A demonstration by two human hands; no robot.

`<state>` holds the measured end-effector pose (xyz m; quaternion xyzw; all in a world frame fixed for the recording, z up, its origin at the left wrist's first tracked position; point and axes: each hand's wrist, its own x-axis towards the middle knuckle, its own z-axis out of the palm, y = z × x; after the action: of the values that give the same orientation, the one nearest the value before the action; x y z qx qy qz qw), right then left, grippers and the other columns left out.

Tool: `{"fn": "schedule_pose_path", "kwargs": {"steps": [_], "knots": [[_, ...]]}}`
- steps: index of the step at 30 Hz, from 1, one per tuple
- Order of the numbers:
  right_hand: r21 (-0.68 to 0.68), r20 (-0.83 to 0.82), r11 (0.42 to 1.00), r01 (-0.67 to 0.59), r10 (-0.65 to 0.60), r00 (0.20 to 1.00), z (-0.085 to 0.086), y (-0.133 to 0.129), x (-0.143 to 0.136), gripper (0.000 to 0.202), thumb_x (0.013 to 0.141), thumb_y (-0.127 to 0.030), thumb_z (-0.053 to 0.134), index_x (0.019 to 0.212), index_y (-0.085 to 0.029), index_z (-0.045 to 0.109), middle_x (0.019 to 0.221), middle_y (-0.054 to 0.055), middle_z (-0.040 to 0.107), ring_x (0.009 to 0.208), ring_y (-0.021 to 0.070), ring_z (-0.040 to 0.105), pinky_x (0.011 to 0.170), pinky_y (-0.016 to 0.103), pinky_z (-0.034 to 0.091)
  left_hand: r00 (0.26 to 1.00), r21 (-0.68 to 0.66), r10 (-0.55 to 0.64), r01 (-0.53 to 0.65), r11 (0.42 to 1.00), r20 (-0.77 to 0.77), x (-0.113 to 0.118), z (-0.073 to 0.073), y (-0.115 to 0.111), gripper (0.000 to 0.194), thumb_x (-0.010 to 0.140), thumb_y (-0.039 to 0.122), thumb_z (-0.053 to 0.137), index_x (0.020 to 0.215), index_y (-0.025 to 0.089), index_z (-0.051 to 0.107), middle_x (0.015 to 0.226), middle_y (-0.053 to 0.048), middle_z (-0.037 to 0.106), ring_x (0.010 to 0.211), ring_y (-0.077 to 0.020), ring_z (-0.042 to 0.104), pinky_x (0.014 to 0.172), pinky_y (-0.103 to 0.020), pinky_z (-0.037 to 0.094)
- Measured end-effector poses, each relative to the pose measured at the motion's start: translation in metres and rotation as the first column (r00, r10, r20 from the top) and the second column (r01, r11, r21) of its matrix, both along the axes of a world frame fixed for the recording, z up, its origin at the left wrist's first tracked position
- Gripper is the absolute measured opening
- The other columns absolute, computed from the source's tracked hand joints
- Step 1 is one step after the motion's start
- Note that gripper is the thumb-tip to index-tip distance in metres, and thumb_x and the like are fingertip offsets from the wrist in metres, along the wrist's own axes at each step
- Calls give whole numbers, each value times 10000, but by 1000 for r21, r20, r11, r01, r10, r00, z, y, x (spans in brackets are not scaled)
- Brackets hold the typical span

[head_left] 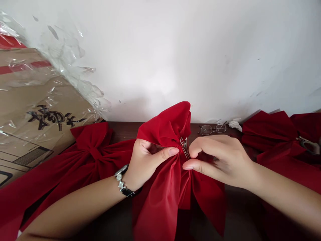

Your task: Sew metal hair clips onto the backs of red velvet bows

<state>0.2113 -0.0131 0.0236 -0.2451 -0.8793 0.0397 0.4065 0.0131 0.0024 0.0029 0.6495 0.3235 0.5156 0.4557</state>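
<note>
A large red velvet bow [163, 130] is held up in front of me, its long tails hanging down over the dark table. My left hand [147, 157] grips it near the centre, with the thumb pressed beside the knot. A metal hair clip [185, 148] lies across the bow's middle. My right hand [223, 160] curls its thumb and index finger together at the clip's right side and lower end. Part of the clip is hidden by the fingertips, and the fingers behind the fabric do not show.
A second red bow [94, 147] lies at the left beside a plastic-wrapped cardboard box [50, 100]. Eyeglasses [213, 129] and a crumpled white tissue [235, 124] sit at the table's back edge by the white wall [160, 50]. More red fabric [271, 129] is piled right.
</note>
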Motion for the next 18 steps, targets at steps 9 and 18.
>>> {"fn": "schedule_pose_path", "kwargs": {"steps": [9, 18], "knots": [[241, 78, 970, 40, -61, 995, -8, 0, 0, 281, 949, -312, 537, 709, -178, 482, 572, -31, 492, 489, 82, 403, 502, 227, 336, 999, 52, 14, -16, 999, 33, 1, 4, -1, 168, 705, 223, 777, 809, 172, 656, 804, -11, 739, 746, -157, 696, 718, -245, 592], [349, 167, 929, 119, -187, 968, -1, -4, 3, 245, 932, -187, 541, 688, -167, 534, 577, -11, 536, 508, 103, 466, 514, 252, 382, 999, 51, 17, -19, 999, 30, 0, 5, 0, 180, 714, 240, 771, 830, 175, 650, 820, -28, 747, 758, -182, 715, 698, -264, 613]]}}
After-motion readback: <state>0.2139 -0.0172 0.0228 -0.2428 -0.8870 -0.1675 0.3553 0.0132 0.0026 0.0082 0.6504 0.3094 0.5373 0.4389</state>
